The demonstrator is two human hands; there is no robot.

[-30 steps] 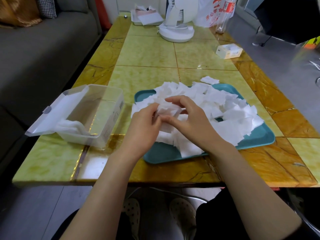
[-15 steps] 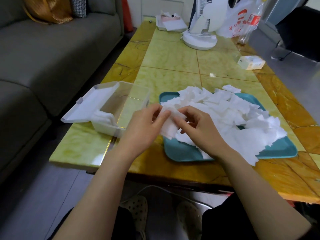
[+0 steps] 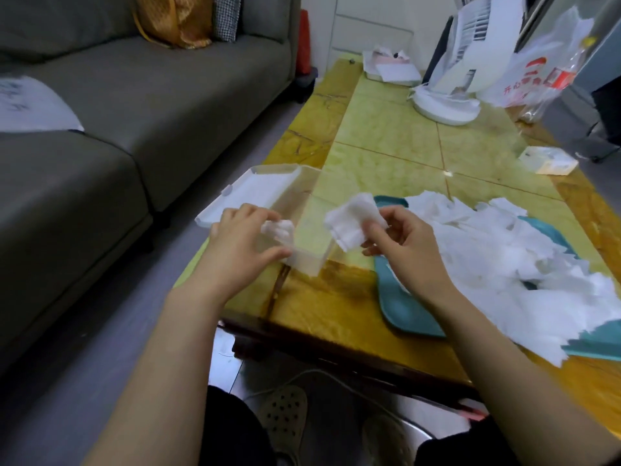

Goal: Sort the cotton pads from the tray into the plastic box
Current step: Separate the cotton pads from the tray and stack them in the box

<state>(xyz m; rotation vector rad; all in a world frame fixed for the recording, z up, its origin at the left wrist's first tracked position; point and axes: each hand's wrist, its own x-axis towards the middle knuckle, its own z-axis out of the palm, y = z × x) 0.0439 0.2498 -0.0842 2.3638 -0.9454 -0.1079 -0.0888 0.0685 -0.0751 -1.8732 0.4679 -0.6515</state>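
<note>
White cotton pads (image 3: 487,250) lie heaped on a teal tray (image 3: 400,297) at the right of a yellow-green marble table (image 3: 386,156). The right hand (image 3: 406,253) pinches a bunch of pads (image 3: 354,223) between thumb and fingers, holding it in the air between the tray and a clear plastic box (image 3: 311,250), whose lid (image 3: 258,193) is open. The left hand (image 3: 238,247) curves round a few pads (image 3: 278,230) at the box's near end. Blur hides whether it grips them.
</note>
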